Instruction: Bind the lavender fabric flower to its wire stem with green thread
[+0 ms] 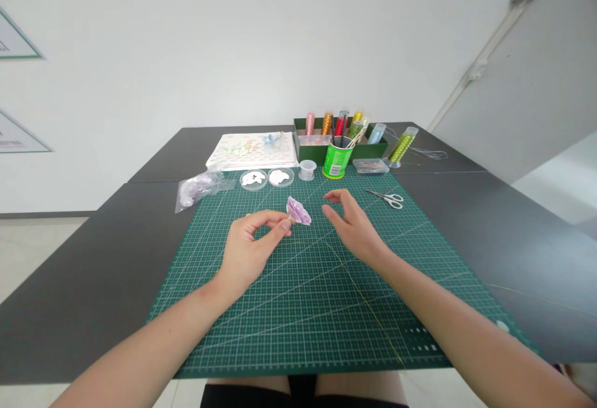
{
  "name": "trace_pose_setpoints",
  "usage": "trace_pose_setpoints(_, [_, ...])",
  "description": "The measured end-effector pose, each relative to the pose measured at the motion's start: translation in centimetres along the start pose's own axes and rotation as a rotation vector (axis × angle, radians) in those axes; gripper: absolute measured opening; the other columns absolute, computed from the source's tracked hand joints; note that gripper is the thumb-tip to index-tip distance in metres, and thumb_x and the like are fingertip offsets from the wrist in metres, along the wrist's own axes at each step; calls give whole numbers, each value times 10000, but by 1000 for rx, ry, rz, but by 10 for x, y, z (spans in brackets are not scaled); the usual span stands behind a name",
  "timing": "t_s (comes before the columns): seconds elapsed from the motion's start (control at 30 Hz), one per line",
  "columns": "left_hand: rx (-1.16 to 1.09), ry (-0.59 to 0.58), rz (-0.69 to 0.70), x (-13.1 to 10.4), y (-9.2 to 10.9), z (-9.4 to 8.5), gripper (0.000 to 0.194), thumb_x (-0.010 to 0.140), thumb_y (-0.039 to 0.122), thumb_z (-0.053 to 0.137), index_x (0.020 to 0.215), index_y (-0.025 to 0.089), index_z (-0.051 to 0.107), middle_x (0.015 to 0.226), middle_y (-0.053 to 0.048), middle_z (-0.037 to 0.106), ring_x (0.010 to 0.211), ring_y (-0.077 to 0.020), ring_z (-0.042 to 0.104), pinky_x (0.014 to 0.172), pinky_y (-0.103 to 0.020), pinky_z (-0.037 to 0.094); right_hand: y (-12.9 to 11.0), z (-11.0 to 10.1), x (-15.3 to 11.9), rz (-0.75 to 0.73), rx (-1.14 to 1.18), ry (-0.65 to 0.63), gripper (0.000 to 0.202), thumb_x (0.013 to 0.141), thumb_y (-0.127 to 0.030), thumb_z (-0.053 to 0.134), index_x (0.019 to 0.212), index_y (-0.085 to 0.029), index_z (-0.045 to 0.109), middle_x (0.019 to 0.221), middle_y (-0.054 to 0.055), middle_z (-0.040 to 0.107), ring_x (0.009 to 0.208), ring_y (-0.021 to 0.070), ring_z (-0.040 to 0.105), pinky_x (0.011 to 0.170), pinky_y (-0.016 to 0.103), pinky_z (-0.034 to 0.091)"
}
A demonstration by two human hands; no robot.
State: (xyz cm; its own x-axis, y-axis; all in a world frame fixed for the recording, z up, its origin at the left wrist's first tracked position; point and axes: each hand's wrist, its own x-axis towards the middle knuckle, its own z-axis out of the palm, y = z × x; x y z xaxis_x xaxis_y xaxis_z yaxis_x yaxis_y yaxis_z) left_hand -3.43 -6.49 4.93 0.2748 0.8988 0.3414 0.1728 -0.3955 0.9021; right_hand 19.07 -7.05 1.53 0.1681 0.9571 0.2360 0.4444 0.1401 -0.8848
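A small purple flower [299,211] is pinched at its base between the thumb and fingers of my left hand [254,243], above the green cutting mat [280,327]. My right hand [352,224] is a short way to the right of the flower, its thumb and index finger apart with nothing between them. A thin yellowish-green thread [364,298] runs across the mat from near the hands down to the front edge. White-handled scissors [392,199] lie on the mat beyond my right hand, to the right.
Across the back stand a green box [305,152] of thread spools, a green can [336,162] with tools, a clear case [370,166] and a green spool [403,145]. Two dishes [253,180] of white pieces, white sheets [233,152] and a plastic bag [198,189] are at left.
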Motion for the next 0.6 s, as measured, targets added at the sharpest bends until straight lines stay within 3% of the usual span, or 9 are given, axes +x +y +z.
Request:
trace_pose_setpoints(0.07, [30, 4, 13, 0, 0, 0, 170, 875, 327, 679, 795, 212, 776, 703, 2, 772, 690, -177, 713, 738, -296, 542, -5, 4, -7, -73, 143, -106, 281, 931, -372, 606, 1180, -241, 610, 1317, 100, 636, 1317, 260, 540, 1169, 489, 366])
trace_pose_setpoints(0.13, [59, 13, 16, 0, -1, 0, 170, 873, 329, 677, 801, 216, 781, 712, 2, 777, 697, -180, 714, 748, -302, 534, -11, 9, -14, -24, 409, -380, 320, 956, -394, 583, 1234, -243, 634, 1319, 93, 662, 1276, 233, 596, 1154, 455, 406])
trace_pose_setpoints(0.2, [92, 27, 15, 0, -2, -1, 166, 868, 331, 678, 813, 221, 788, 726, 2, 781, 707, -184, 712, 757, -309, 524, -16, 12, -22, 64, 618, -621, 379, 972, -442, 570, 1272, -223, 647, 1180, 94, 726, 1089, 216, 696, 1036, 425, 509])
trace_pose_setpoints(0.27, [131, 47, 15, 0, -3, -1, 171, 864, 338, 677, 798, 225, 787, 735, 1, 782, 712, -188, 707, 760, -317, 514, -20, 14, -27, 93, 645, -706, 439, 983, -495, 559, 1293, -198, 651, 867, 44, 733, 731, 165, 696, 743, 336, 574])
trace_pose_setpoints(0.33, [161, 65, 10, 0, -3, -2, 178, 864, 348, 676, 789, 227, 782, 732, 2, 780, 710, -191, 702, 756, -322, 509, -21, 13, -31, 17, 471, -644, 413, 986, -505, 568, 1198, -178, 705, 598, -39, 578, 473, 100, 494, 491, 236, 422])
trace_pose_setpoints(0.4, [173, 72, 1, 1, -3, -2, 184, 868, 353, 671, 792, 225, 780, 722, 2, 777, 699, -191, 698, 760, -328, 514, -23, 11, -33, -149, 205, -531, 332, 982, -457, 595, 1051, -172, 750, 508, -69, 462, 426, 77, 352, 438, 223, 297])
trace_pose_setpoints(0.5, [189, 62, -5, 1, -3, -2, 188, 876, 346, 667, 787, 225, 780, 703, 6, 772, 683, -188, 694, 798, -342, 527, -24, 6, -34, -438, -99, -371, 242, 986, -349, 585, 1006, -185, 762, 580, -17, 619, 444, 82, 423, 479, 235, 352])
trace_pose_setpoints(0.6, [215, 51, -7, 1, -4, -2, 192, 882, 335, 673, 761, 229, 778, 704, 10, 773, 679, -185, 692, 821, -349, 531, -27, 3, -36, -603, -231, -216, 262, 1002, -274, 533, 1027, -193, 781, 772, 70, 776, 544, 134, 610, 544, 263, 455])
